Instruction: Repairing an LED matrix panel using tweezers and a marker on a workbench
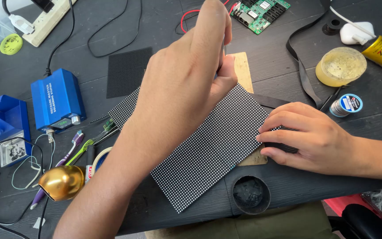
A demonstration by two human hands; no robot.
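A black LED dot-matrix panel (213, 146) lies tilted on a thin wooden board (243, 66) on the dark table. My left hand (186, 75) reaches in from the lower left and hovers over the panel's far edge. Its fingers are closed on a thin metal tool (223, 48), whose tip is hidden behind the hand. My right hand (306, 137) grips the panel's right edge, fingers on top and thumb at the side.
A blue soldering station (57, 99) and a smaller black panel (127, 71) sit left. A green circuit board (259, 13) is at the back. A yellow flux jar (341, 66) and solder spool (346, 105) lie right. A gold dome (61, 182), toothbrushes (74, 146) and a round black cup (250, 194) are near the front.
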